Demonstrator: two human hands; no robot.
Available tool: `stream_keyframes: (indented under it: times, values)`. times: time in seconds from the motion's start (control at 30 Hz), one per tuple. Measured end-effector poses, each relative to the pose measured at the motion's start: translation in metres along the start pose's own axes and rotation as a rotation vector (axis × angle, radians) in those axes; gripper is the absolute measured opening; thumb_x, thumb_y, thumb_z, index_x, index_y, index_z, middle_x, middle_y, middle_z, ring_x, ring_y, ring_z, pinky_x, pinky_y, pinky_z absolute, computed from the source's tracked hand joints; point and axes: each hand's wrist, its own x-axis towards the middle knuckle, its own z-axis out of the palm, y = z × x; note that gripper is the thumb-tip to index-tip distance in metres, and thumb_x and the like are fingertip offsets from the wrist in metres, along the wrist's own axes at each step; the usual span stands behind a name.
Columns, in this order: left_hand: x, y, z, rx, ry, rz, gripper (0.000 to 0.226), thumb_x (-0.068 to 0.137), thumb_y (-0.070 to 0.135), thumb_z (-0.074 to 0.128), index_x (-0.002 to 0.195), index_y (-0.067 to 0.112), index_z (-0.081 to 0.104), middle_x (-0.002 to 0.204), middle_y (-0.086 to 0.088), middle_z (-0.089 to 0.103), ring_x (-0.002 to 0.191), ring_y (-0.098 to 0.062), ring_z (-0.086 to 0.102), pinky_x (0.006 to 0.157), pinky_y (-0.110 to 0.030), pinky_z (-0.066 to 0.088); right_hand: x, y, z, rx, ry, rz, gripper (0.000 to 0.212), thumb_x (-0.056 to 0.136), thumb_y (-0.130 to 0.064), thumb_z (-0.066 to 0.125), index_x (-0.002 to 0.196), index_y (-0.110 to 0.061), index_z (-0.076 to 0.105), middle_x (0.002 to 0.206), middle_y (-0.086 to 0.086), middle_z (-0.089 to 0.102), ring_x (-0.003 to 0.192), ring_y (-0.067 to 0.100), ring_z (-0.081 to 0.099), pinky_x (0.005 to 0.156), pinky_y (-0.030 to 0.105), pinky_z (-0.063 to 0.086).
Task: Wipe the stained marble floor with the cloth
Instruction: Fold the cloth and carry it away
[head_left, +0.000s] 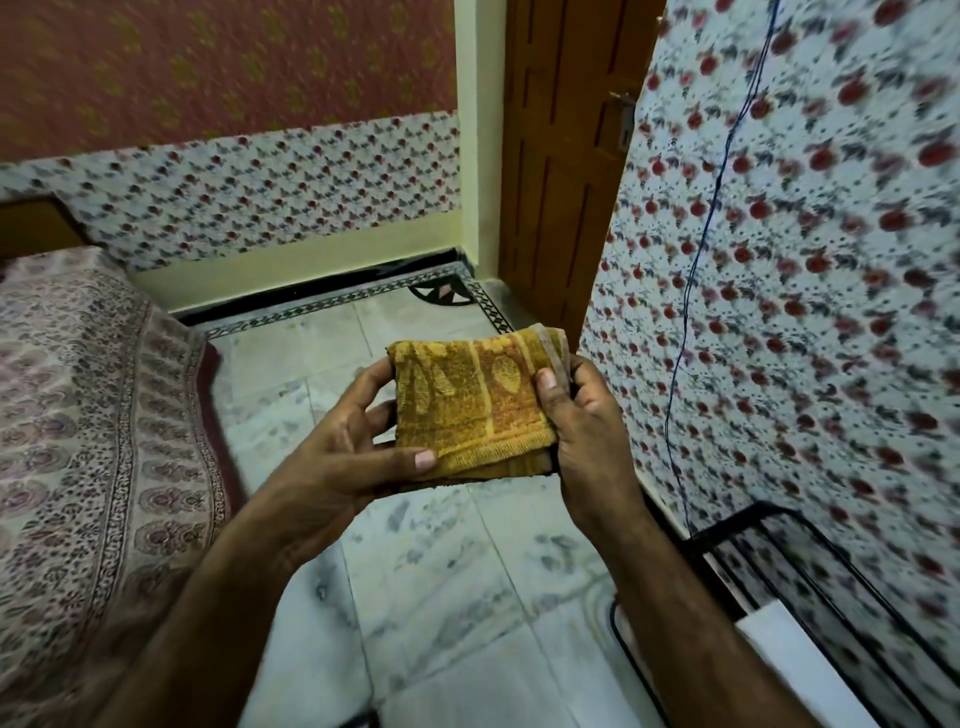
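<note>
Yellow folded cloth (470, 405) held in both hands above the marble floor (441, 571).
From my end I see the left hand (332, 452) gripping the cloth's near left corner, thumb pressed on top and fingers curled underneath. The right hand (587, 431) clamps the right edge the same way. The cloth is up off the floor, with grey-veined tiles below it. A bed (78, 415) with a printed cover runs along the floor's left edge, a wooden door (561, 156) stands at the far corner, and a blue cord (696, 270) hangs down the flowered wall (831, 234) on the right.
</note>
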Motion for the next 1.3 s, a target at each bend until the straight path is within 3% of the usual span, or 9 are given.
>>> stream_keyframes:
  times: [0.13, 0.3, 0.47, 0.57, 0.73, 0.9, 1.0, 1.1, 1.3]
  values:
    - [-0.005, -0.01, 0.023, -0.005, 0.009, -0.012, 0.087, 0.071, -0.009, 0.073, 0.144, 0.033, 0.049, 0.13, -0.01, 0.07, 0.115, -0.036, 0.07, 0.085, -0.04, 0.062, -0.012, -0.004, -0.024, -0.006, -0.011, 0.007, 0.016, 0.107, -0.021, 0.052, 0.118, -0.026, 0.062, 0.109, 0.001, 0.075, 0.101, 0.02, 0.072, 0.092, 0.052, 0.06]
    - [0.005, -0.028, 0.063, -0.019, -0.036, -0.054, 0.089, 0.071, -0.01, 0.072, 0.144, 0.036, 0.05, 0.132, -0.011, 0.068, 0.116, -0.035, 0.069, 0.087, -0.043, 0.062, -0.027, -0.011, -0.071, -0.029, 0.031, -0.011, 0.024, 0.093, -0.039, 0.058, 0.115, -0.032, 0.063, 0.117, 0.006, 0.074, 0.11, 0.027, 0.071, 0.094, 0.059, 0.058]
    - [0.026, -0.046, 0.119, 0.02, -0.164, -0.099, 0.089, 0.073, -0.008, 0.072, 0.147, 0.035, 0.047, 0.135, -0.01, 0.067, 0.119, -0.037, 0.067, 0.095, -0.049, 0.059, -0.048, -0.016, -0.138, -0.026, 0.155, -0.037, 0.013, 0.102, -0.031, 0.057, 0.114, -0.032, 0.063, 0.116, 0.01, 0.074, 0.11, 0.033, 0.071, 0.091, 0.054, 0.06]
    - [0.043, -0.057, 0.153, 0.029, -0.26, -0.131, 0.091, 0.072, -0.011, 0.07, 0.149, 0.032, 0.045, 0.136, -0.011, 0.066, 0.121, -0.039, 0.066, 0.098, -0.051, 0.057, -0.064, -0.019, -0.176, -0.035, 0.252, -0.05, 0.02, 0.098, -0.036, 0.058, 0.116, -0.029, 0.063, 0.114, 0.01, 0.074, 0.106, 0.033, 0.072, 0.084, 0.053, 0.061]
    - [0.074, -0.081, 0.21, 0.048, -0.43, -0.216, 0.093, 0.071, -0.014, 0.068, 0.15, 0.029, 0.044, 0.138, -0.013, 0.065, 0.122, -0.037, 0.066, 0.092, -0.044, 0.06, -0.092, -0.022, -0.233, -0.059, 0.439, -0.076, 0.011, 0.097, -0.037, 0.059, 0.104, -0.042, 0.065, 0.113, 0.01, 0.073, 0.107, 0.037, 0.07, 0.089, 0.066, 0.057]
    - [0.107, -0.112, 0.263, 0.121, -0.612, -0.298, 0.094, 0.07, -0.013, 0.069, 0.15, 0.03, 0.044, 0.139, -0.014, 0.064, 0.122, -0.035, 0.066, 0.091, -0.045, 0.06, -0.125, -0.014, -0.282, -0.051, 0.647, -0.087, 0.014, 0.108, -0.02, 0.052, 0.115, -0.029, 0.059, 0.096, -0.013, 0.075, 0.089, 0.014, 0.071, 0.068, 0.038, 0.06]
    - [0.122, -0.136, 0.297, 0.182, -0.732, -0.34, 0.095, 0.07, -0.012, 0.071, 0.15, 0.031, 0.043, 0.138, -0.013, 0.065, 0.122, -0.035, 0.066, 0.094, -0.047, 0.059, -0.144, -0.001, -0.311, -0.068, 0.791, -0.076, 0.016, 0.106, -0.02, 0.055, 0.115, -0.031, 0.061, 0.103, -0.013, 0.075, 0.098, 0.014, 0.07, 0.084, 0.045, 0.057]
    - [0.13, -0.164, 0.329, 0.226, -0.827, -0.388, 0.095, 0.072, -0.015, 0.071, 0.15, 0.033, 0.044, 0.138, -0.011, 0.065, 0.123, -0.035, 0.066, 0.097, -0.049, 0.058, -0.162, 0.013, -0.339, -0.07, 0.915, -0.066, 0.017, 0.098, -0.029, 0.058, 0.114, -0.03, 0.063, 0.106, -0.009, 0.074, 0.1, 0.016, 0.068, 0.085, 0.044, 0.054]
    - [0.134, -0.236, 0.392, 0.297, -0.923, -0.457, 0.09, 0.08, -0.024, 0.062, 0.148, 0.032, 0.045, 0.134, -0.006, 0.068, 0.119, -0.03, 0.068, 0.09, -0.043, 0.061, -0.202, 0.052, -0.399, -0.072, 1.1, -0.051, 0.017, 0.101, -0.026, 0.058, 0.117, -0.028, 0.063, 0.106, -0.011, 0.075, 0.101, 0.015, 0.069, 0.093, 0.05, 0.057]
